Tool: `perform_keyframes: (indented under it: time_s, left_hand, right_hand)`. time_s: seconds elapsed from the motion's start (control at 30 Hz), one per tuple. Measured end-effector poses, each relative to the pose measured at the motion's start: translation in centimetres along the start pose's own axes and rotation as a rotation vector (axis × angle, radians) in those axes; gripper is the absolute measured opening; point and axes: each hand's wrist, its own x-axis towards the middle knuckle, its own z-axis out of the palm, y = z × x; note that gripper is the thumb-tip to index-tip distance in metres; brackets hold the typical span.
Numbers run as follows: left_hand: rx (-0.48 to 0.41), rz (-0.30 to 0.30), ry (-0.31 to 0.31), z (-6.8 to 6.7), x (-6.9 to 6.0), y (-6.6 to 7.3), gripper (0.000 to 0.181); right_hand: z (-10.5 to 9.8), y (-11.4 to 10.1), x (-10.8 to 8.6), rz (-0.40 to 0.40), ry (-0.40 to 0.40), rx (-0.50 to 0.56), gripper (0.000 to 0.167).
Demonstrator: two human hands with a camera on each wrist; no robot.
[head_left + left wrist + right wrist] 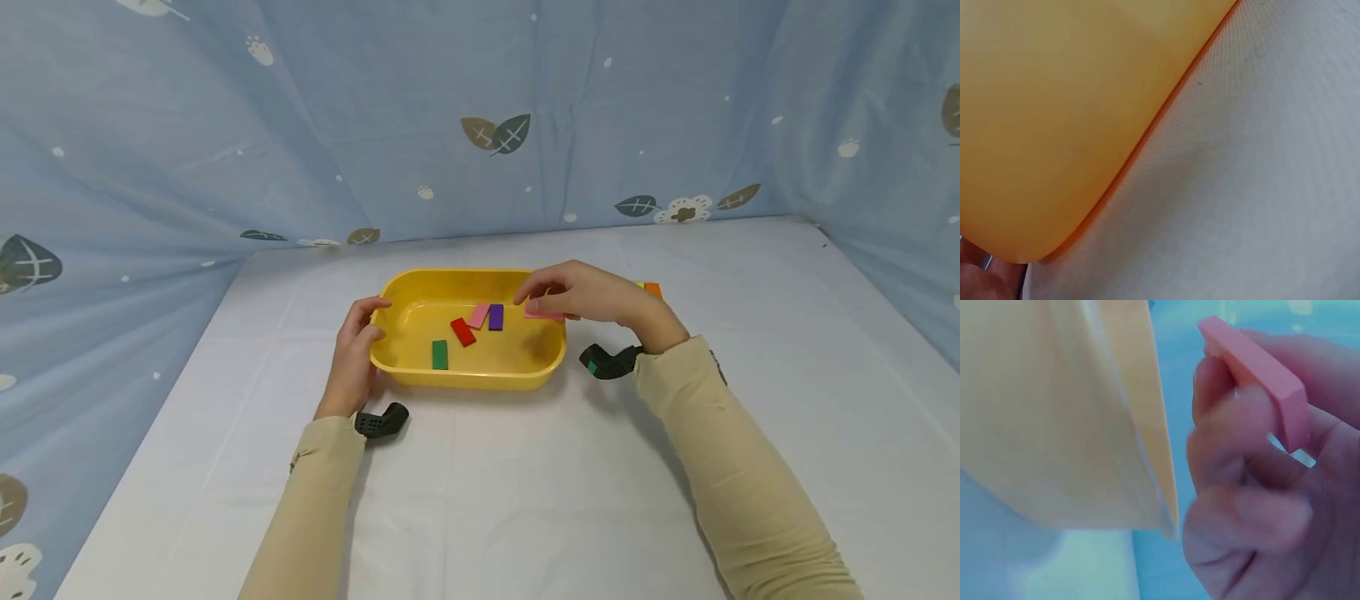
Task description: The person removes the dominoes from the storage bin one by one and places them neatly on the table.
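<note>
A yellow plastic tub (465,380) stands on the white cloth. My left hand (349,358) grips its left rim, fingers over the edge; the left wrist view shows mostly the tub's outer wall (1072,125). Over the right rim, my right hand (592,296) holds a pink block (1260,362) between thumb and fingers; this flat rectangular block is plain in the right wrist view. Inside the tub lie a green block (439,354), a red block (463,332), another pink block (478,315) and a purple block (496,317).
Behind the right wrist, an orange block (653,290) and a yellow piece (640,285) show on the table, partly hidden. A blue patterned curtain (420,108) hangs along the table's back and sides.
</note>
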Motion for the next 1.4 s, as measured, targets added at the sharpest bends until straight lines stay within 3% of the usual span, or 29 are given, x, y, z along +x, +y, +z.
perform_keyframes:
  time_s: [0.47, 0.9, 1.4]
  left_hand:
    - [-0.015, 0.004, -0.003, -0.1, 0.2, -0.2, 0.042]
    - [0.007, -0.001, -0.001, -0.4, 0.0, -0.1, 0.042]
    - [-0.035, 0.017, -0.017, -0.1, -0.1, 0.3, 0.042]
  right_hand:
    - [-3.1, 2.9, -1.0, 0.101, 0.203, 0.052, 0.031]
    - [-6.1, 7.7, -3.1, 0.141, 0.307, 0.163, 0.04]
    - [-7.1, 11.8, -4.9, 0.289, 0.404, 0.259, 0.063]
